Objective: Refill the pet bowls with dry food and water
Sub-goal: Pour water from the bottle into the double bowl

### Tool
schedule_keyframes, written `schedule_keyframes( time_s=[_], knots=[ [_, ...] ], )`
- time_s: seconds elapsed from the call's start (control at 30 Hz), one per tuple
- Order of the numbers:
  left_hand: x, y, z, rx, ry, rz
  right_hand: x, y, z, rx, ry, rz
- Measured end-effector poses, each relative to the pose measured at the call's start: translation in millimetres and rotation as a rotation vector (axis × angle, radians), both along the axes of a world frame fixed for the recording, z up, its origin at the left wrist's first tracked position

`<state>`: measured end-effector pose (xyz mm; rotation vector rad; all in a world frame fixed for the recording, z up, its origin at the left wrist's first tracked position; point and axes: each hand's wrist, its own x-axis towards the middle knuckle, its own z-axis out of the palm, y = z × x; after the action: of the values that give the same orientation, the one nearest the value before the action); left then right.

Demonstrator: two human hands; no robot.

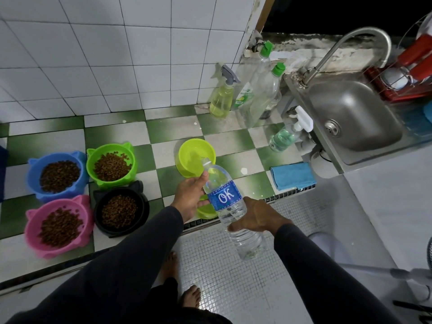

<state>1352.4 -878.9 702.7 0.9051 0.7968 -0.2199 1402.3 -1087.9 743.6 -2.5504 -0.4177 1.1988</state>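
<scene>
At centre frame a clear ribbed plastic water bottle point(230, 206) with a blue label tilts neck-first over a round lime-green bowl point(195, 156) on the green-and-white checkered tile surface point(240, 146); the left hand point(190, 197) cups its upper part, the right hand point(257, 217) grips its lower body; at left, four cat-eared plastic bowls, blue point(57, 175), green point(111, 163), pink point(58, 226) and black point(120, 211), hold brown kibble.
</scene>
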Motion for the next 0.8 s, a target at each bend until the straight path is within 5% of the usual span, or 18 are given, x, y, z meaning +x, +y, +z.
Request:
schedule_keyframes(
  time_s=[0.8],
  knots=[
    [0.4,1.3,1.9,0.0,0.0,0.003,-1.1,5.3,5.8,-0.038,0.008,0.022]
  ],
)
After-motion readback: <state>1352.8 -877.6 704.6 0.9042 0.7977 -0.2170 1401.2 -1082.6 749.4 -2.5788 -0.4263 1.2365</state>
